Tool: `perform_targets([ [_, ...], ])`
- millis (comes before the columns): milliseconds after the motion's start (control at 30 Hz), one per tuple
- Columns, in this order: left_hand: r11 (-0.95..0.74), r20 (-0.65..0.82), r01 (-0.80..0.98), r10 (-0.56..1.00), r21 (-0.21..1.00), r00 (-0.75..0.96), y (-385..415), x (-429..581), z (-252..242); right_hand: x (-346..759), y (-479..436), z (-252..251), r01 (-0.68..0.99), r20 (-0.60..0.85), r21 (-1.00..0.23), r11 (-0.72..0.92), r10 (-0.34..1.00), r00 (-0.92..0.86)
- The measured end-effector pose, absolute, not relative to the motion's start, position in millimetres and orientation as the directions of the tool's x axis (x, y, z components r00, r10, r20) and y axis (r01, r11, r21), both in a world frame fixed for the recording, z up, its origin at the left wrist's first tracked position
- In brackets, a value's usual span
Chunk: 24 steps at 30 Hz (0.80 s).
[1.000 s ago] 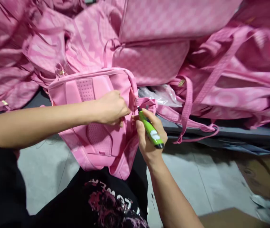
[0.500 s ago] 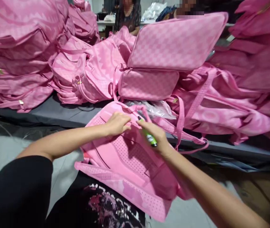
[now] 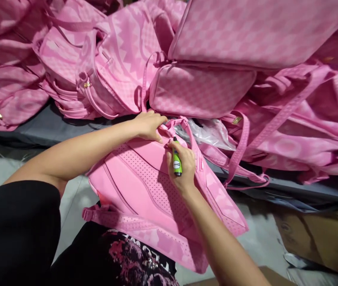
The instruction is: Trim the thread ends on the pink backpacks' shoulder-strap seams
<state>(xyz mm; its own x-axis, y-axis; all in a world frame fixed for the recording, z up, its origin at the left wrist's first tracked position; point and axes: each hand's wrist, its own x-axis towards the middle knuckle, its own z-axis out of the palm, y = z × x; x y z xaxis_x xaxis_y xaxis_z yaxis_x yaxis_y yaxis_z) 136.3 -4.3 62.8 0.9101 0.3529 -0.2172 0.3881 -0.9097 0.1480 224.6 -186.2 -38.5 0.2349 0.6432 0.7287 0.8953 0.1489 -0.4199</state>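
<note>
At the left end of the desk (image 3: 32, 129) lies a pile of pink bags (image 3: 11, 91), and next to it a pink pack (image 3: 121, 59) slumps toward the front edge. The left hand (image 3: 148, 125) grasps the top rim of the held backpack (image 3: 157, 194), fingers bent over the cloth; a second ago this hand pressed lower, on the back panel. The held backpack slopes from the desk's front edge down to the person's lap, back panel up; it stood more upright a second ago and has since turned so that its bottom points to the lower right. The right hand (image 3: 187, 165) has its fingers wrapped around a green tool (image 3: 177, 161), black end up, near the rim; whether it touches the cloth I cannot tell. Half a second ago this forearm reached in flatter from the right. Behind, two checked bags (image 3: 201, 89) are stacked, with a clear plastic bag (image 3: 213, 133) near the front edge. More pink bags (image 3: 308, 127) fill the desk's right end; cardboard (image 3: 320, 238) lies below.
</note>
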Motion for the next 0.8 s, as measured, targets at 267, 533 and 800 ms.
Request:
perform_targets([
  [267, -0.942, -0.102, 0.335, 0.333, 0.007, 0.938, -9, 115, 45, 180, -201, -46, 0.948, 0.658, -0.272, 0.163, 0.750, 0.060],
  [533, -0.979, 0.103, 0.044, 0.024, -0.197, 0.994, -13, 112, 13, 197, -195, -51, 0.967, 0.486, -0.248, 0.062, 0.871, 0.069],
  [800, -0.977, -0.022, 0.174, 0.178, -0.123, 0.984, -47, 111, 37, 199, -222, -34, 0.869, 0.669, -0.393, 0.301, 0.742, 0.045],
])
